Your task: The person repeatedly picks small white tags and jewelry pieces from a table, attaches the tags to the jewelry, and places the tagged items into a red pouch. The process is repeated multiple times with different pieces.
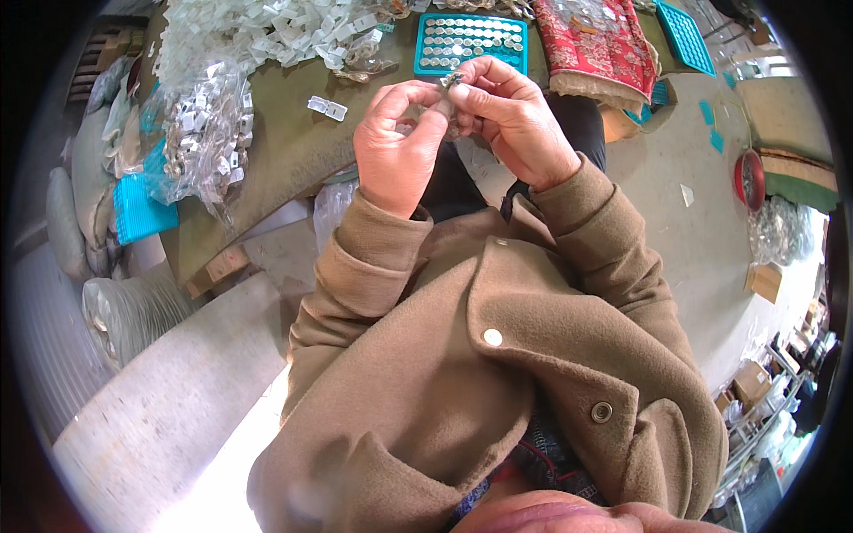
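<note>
My left hand (pixel 397 142) and my right hand (pixel 511 115) meet above my lap, close to the table's near edge. Between the fingertips of both hands sits a small metal part (pixel 452 80), and my left fingers also pinch a small clear piece (pixel 425 114). Just beyond the hands lies a teal tray (pixel 421 53) filled with rows of small round metal pieces. One loose white plastic clip (pixel 327 107) rests on the olive table (pixel 293 151) to the left of my left hand. Brown coat sleeves cover both forearms.
A heap of white plastic clips (pixel 258 31) covers the table's far left. A clear bag of shiny parts (pixel 209 133) hangs at its left edge beside a teal tray (pixel 138 209). A red patterned cloth (pixel 595 44) lies at right. Boxes and a red bowl (pixel 749 178) stand on the floor.
</note>
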The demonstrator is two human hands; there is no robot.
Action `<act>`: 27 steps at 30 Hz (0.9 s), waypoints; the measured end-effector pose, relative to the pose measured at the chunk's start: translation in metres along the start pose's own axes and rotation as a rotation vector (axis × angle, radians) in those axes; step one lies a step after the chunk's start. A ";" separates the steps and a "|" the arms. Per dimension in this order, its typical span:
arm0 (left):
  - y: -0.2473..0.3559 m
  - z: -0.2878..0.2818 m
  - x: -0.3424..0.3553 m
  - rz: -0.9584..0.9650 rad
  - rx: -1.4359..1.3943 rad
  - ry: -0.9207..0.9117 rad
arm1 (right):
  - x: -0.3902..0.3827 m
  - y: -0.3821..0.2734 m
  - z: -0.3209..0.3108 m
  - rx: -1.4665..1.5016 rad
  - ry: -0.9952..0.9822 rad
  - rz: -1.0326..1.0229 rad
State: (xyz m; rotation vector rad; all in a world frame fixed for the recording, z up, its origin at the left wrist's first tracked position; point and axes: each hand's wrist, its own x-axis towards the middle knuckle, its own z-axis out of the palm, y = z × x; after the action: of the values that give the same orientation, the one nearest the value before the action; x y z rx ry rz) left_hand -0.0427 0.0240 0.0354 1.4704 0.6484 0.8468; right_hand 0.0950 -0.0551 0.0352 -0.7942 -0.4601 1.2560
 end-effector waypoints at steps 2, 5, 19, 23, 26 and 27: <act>0.000 -0.007 -0.001 -0.075 0.039 -0.033 | -0.001 0.001 0.000 0.021 0.005 0.012; -0.003 -0.020 -0.003 0.020 0.141 -0.157 | -0.001 0.003 0.000 0.032 0.006 0.040; -0.038 -0.127 0.059 -0.254 0.966 0.269 | 0.008 0.017 -0.001 -0.203 -0.057 0.030; -0.033 -0.123 0.058 -0.298 0.506 0.317 | 0.010 0.017 0.001 -0.243 -0.062 0.051; -0.014 -0.117 0.043 -0.464 -0.072 0.263 | 0.011 0.018 0.006 -0.215 -0.098 0.043; -0.010 -0.111 0.039 -0.489 -0.259 0.222 | 0.011 0.018 0.008 -0.189 -0.120 0.065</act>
State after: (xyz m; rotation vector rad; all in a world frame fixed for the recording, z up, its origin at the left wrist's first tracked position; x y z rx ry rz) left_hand -0.1100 0.1205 0.0275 0.9338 0.9771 0.6805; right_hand 0.0805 -0.0402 0.0260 -0.9016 -0.6618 1.3385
